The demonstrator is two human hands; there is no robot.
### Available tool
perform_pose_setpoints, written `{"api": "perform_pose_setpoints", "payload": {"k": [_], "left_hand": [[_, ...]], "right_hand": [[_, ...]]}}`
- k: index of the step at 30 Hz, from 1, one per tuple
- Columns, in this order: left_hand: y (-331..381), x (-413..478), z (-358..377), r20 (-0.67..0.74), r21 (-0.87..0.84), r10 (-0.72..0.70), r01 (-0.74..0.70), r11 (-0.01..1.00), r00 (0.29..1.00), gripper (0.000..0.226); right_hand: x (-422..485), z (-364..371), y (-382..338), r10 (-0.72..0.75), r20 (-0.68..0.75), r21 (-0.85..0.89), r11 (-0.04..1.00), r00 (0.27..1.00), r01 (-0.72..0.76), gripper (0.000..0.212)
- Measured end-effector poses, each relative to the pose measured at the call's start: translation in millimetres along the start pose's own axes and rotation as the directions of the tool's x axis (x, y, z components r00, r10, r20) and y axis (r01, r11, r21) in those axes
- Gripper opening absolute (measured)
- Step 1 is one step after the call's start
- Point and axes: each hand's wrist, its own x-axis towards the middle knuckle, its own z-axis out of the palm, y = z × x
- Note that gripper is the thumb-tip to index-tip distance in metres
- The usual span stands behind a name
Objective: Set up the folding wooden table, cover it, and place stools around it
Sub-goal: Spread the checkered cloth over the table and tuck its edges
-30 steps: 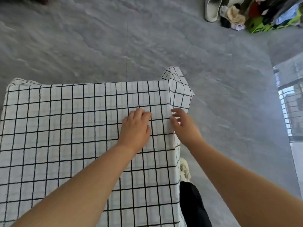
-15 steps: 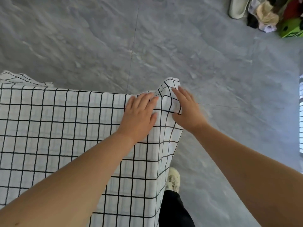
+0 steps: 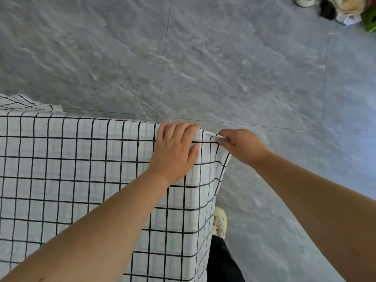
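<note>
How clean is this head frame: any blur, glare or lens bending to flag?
Head view: soft, even light, no hard shadows or glare; the floor looks smeared, likely motion blur; the cloth grid is sharp near the left hand and right hand, yet its lines bow from the wide lens; the clutter in the top right corner is soft and cropped.

Tbl unseen under cloth (image 3: 81,169)

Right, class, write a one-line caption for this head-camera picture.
Fitting the cloth: left hand presses the corner flat, right hand pinches the overhanging edge.
</note>
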Motion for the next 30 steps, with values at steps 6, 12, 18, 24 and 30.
{"api": "perform_pose_setpoints", "payload": {"k": [6,12,18,24,30], "left_hand": [[1,-2,-1,0.024,0.009,0.021,-0.021,1.0,0.999,0.043],[0,1,1,0.074,0.013,0.06,-0.061,0.998,0.995,0.049],[-10,-20,0,0.171,0.106,0.068,-0.087,0.991,0.983,0.067],[-61,-93,-17,0.122,0.152,-0.225,0.206,0.967,0.967,0.067],[-138,-192,-43,0.018,0.087,-0.66,0.657,0.749,0.751,0.068]], "right_hand": [[-8,1,2,-0.005,-0.003,0.002,1.0,1.0,0.005,0.023],[-12,2,1,0.028,0.017,-0.018,0.999,0.999,-0.028,0.023],[-19,2,-8,0.127,-0.032,-0.025,0.991,0.991,-0.128,0.021],[-31,16,-75,-0.115,-0.398,-0.038,0.993,0.91,0.109,0.062],[-32,80,-132,-0.259,-0.115,-0.498,0.85,0.959,0.17,0.066]]}}
